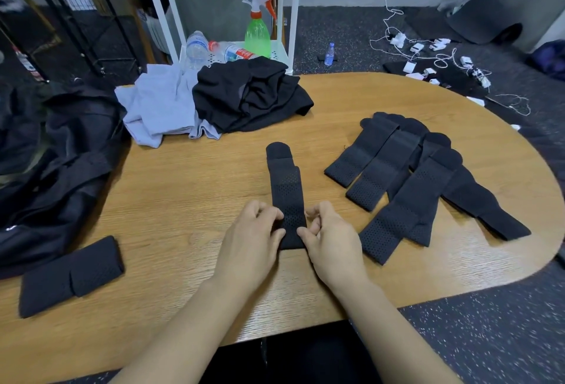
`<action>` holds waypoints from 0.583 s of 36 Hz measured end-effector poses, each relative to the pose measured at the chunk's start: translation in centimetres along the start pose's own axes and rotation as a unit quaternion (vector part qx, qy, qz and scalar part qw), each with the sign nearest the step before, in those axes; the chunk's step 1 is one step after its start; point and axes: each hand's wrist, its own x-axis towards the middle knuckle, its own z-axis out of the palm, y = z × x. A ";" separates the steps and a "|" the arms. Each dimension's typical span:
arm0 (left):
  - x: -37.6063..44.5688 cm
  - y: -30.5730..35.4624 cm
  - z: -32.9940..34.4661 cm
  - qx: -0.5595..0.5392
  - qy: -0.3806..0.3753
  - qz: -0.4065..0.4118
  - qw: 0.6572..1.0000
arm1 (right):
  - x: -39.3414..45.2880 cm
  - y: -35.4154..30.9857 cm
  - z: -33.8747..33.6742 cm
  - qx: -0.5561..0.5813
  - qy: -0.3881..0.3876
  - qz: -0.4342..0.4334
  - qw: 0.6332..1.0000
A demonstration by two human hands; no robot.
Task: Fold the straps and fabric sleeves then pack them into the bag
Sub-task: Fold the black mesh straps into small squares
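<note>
While bag (46,175) gapes at table (183,175) left edge, contents unclear: left hand (253,230), right hand (327,240) pinching strap (286,187) near end, bare wood around.

I am counting one strap (286,197) between two hands, four straps (425,184) aside, one folded strap (72,276), one bag (55,169).

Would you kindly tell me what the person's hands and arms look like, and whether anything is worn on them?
Both are bare: the left hand and right hand show no gloves, rings or watch, and both forearms are uncovered, with no sleeve in view as far as the frame's lower edge.
</note>
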 end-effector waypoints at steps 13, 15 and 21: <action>-1.2 -0.8 -1.0 0.096 -0.063 0.110 0.987 | -2.1 1.2 0.4 -0.052 0.007 -0.157 0.986; -1.4 -0.7 -1.4 0.110 -0.054 0.131 0.984 | -2.8 1.4 0.2 -0.035 -0.024 -0.167 0.985; -3.2 -0.5 -1.7 0.034 -0.045 0.123 0.991 | -3.6 1.9 0.1 0.036 0.004 -0.145 0.989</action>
